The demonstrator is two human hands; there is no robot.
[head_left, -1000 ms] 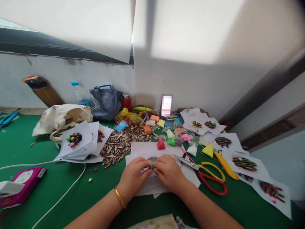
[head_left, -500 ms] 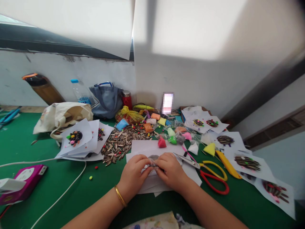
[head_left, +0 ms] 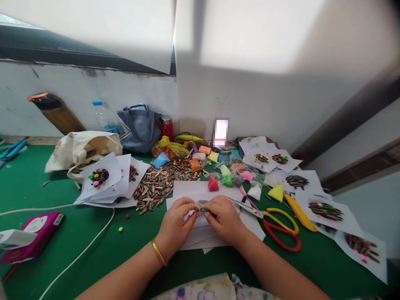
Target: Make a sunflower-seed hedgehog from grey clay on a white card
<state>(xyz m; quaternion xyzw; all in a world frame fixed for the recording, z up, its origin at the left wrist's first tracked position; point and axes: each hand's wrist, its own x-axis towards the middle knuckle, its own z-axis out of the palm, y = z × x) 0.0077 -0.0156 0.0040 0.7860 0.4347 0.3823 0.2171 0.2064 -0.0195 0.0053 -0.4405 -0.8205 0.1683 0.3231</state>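
Between both sets of fingers is a small clear plastic bag (head_left: pixel 203 206) with something dark grey in it, partly hidden. My left hand (head_left: pixel 178 220), wearing a gold bangle (head_left: pixel 159 252), pinches the bag's left side. On its right side my right hand (head_left: pixel 225 218) is closed on the same bag. Both hands are over white paper sheets (head_left: pixel 187 188). Scissors (head_left: pixel 281 225) with one yellow and one red handle lie just right of my right hand. A red clay packet (head_left: pixel 213 183) rests at the paper's far edge.
Sunflower seeds (head_left: pixel 156 187) are heaped at the left, beside stacked seed pictures (head_left: pixel 100 179). Several clay packets, a white lump (head_left: pixel 254 191) and a yellow one (head_left: pixel 276 192) among them, lie beyond the hands. A yellow cutter (head_left: pixel 300 213) and more pictures (head_left: pixel 326 210) are at the right.
The fingers have shifted slightly on the bag, and more clear plastic shows between them. The whole view has moved a little; the other things stay in place.
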